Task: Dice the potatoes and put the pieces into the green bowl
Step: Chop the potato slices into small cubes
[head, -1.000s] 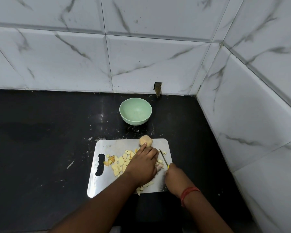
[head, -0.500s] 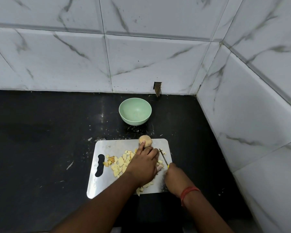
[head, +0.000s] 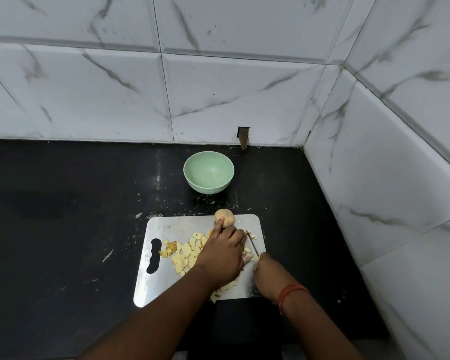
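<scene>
On the black worktop [head: 63,229], reading from the left, we see a steel cutting board [head: 164,227] lying flat with its handle slot at the left edge. Across its middle lies a loose heap of diced potato pieces [head: 186,253], pale yellow, a few with browner skin near the slot, and some strays at the board's near edge. Over the heap rests our left hand [head: 222,252], palm down, fingers drawn together over whatever is being cut; what lies beneath them is hidden. Its forefinger reaches forward and touches a whole peeled potato [head: 225,217] at the board's far edge. Just to the right, the knife [head: 252,242] points away from us, blade down beside the left fingertips, its handle wrapped in our right hand [head: 266,271], which wears a red thread at the wrist. Beyond the board, well apart from it and near the tiled wall, stands the green bowl [head: 209,155], which looks empty.

We judge the dicing step to be in hand, with no transfer yet begun. The next move calls for short downward cuts close to the guarding fingers, which must keep clear of the edge; the whole potato awaits cutting, and the heap must then be carried to the bowl.
</scene>
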Demonstrator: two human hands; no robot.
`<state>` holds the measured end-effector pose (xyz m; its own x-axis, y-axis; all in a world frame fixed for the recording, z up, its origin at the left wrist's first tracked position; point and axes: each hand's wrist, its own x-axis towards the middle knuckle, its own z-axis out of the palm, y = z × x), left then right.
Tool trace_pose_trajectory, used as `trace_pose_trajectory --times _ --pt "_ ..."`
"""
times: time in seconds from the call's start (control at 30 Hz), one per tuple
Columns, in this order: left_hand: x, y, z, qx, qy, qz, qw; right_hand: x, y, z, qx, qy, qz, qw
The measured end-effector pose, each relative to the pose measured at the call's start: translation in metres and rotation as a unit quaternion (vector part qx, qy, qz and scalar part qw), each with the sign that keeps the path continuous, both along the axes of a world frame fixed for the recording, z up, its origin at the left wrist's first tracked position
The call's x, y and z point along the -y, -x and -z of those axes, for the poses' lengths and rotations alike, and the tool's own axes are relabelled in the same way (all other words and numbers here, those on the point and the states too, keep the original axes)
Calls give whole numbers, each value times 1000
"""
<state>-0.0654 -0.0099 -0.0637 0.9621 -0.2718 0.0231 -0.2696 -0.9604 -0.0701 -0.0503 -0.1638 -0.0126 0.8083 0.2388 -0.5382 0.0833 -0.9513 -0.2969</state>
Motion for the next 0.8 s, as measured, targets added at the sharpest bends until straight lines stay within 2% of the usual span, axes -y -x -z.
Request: trace_pose_trajectory --times 0.23,0.33,0.43,0.67,0.8 --pt "2 -2 -1 0 -17 -3 1000 14 12 1 -36 -1 17 999" --pt "3 -1 -2 4 -24 -3 1000 27 16 -2 -57 -84 59 993" --pt "6 -1 0 22 -18 8 1000 38 19 -3 -94 -181 159 966" --pt "24 -16 0 -20 19 82 996 44 10 -3 -87 -229 231 942" --pt "20 -14 1 3 7 92 996 47 8 -2 -92 -238 239 937"
